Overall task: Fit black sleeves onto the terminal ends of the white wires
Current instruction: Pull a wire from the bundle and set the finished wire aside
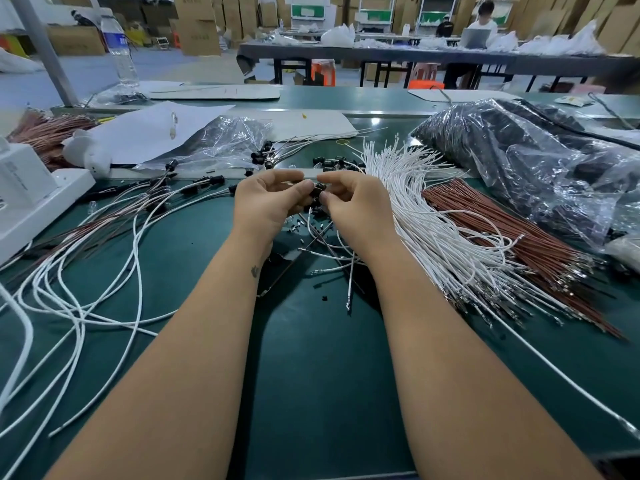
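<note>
Green table (311,358) in front of me, big heap of white wires (433,216) just right of my hands. My left hand (266,202) and right hand (353,199) meet above it, fingers of both curled and pinching one small black sleeve (316,191) between them. More sleeves (334,164) lie loose just behind.

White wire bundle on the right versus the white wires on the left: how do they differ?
The white wire bundle lies packed in a dense fan, beside the brown wire bundle; the left white wires sprawl in loose loops, mixed with brown ones. The left ones carry black sleeves at their far ends; the bundle's tips show none. Both lie on the green table.
</note>
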